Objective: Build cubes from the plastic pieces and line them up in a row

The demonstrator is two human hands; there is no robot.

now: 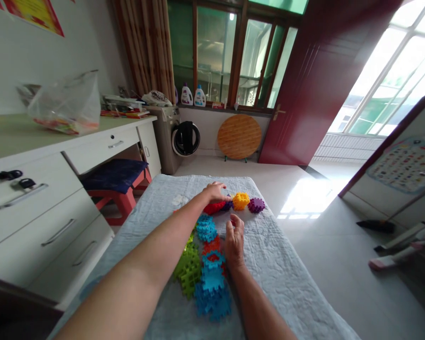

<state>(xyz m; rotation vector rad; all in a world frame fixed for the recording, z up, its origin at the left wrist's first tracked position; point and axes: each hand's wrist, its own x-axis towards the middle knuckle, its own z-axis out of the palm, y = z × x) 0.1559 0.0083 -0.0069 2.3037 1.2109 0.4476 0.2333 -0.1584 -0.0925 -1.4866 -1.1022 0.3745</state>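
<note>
My left hand [216, 192] reaches across to the far part of the cloth-covered table, fingers stretched out over red toy pieces [214, 208] and a dark purple-blue piece [228, 206]. Just right of its fingertips stand a yellow block of gear-edged pieces [241, 201] and a purple one [257, 205]. My right hand [235, 240] rests nearer me with loosely bent fingers and nothing visible in them. Beside it lie light-blue pieces [206, 228], orange-red pieces [211, 245] and a blue group [213, 297]. Green pieces [188, 271] are partly hidden behind my left forearm.
A pale quilted cloth [269, 255] covers the table. On the left are a white drawer desk [53, 212] with a plastic bag [69, 106] and a stool [115, 177]. A washing machine [166, 137], a round wooden tabletop [239, 137] and a red door [301, 94] stand beyond.
</note>
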